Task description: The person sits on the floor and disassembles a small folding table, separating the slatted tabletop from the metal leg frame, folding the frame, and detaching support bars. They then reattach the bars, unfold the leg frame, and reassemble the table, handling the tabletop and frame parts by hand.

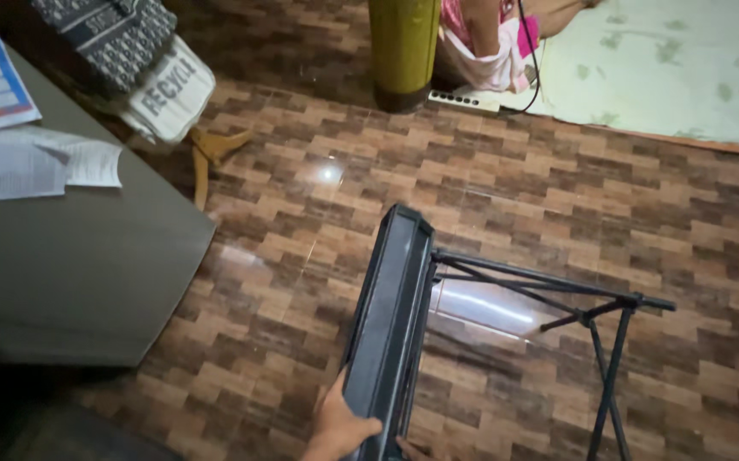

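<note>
A black folding table [391, 307] stands tipped on its side on the floor, its narrow top edge facing me. Its thin black metal legs [595, 320] stick out to the right. My left hand [338, 424] grips the table's left edge near the bottom of the view, fingers wrapped round it. Just right of that edge, a small sliver of my right hand [409, 446] shows at the frame's bottom, touching the table's underside. Too little of it shows to tell its grip.
A grey tabletop [87, 256] with loose papers [19, 162] fills the left. A yellow-green cylinder [403, 51] and a white power strip [465, 100] stand at the back, beside a pale green mat [668, 68]. Patterned bags [143, 68] and a wooden hanger [211, 149] lie on the brown tiled floor [506, 188].
</note>
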`<control>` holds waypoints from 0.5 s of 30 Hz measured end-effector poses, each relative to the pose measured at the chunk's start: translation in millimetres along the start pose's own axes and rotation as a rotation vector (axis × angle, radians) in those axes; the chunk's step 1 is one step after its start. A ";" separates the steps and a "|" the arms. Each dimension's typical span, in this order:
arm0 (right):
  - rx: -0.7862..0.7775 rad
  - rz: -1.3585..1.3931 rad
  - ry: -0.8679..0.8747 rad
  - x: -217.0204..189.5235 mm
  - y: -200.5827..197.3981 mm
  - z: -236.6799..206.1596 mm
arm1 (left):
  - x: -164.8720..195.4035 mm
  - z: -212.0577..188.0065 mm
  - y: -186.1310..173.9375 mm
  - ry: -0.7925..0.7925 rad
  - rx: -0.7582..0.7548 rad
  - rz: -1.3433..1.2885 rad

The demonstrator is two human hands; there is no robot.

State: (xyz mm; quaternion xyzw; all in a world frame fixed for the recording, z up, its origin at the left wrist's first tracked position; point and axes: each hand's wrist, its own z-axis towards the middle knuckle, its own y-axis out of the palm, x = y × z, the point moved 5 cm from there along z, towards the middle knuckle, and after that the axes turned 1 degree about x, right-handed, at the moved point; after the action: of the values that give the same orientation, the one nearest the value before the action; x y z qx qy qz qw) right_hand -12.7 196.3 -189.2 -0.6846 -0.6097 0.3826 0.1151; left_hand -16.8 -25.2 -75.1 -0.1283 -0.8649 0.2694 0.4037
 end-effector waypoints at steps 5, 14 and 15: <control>-0.044 -0.008 -0.016 -2.8 2.3 9.6 | -9.0 9.1 -2.1 0.041 -0.060 -0.129; -0.131 0.464 0.142 8.4 28.2 -35.1 | -4.8 -6.4 -12.2 -0.333 -0.306 -0.551; -0.096 1.031 0.339 8.6 22.7 -36.2 | -3.7 -10.9 -12.7 -0.351 -0.301 -0.584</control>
State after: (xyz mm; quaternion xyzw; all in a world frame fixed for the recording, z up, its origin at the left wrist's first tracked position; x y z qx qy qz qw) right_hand 27.9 210.2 -182.0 -0.9514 -0.1846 0.2454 -0.0225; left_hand -6.2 -33.3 -64.4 0.1142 -0.9511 0.0305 0.2855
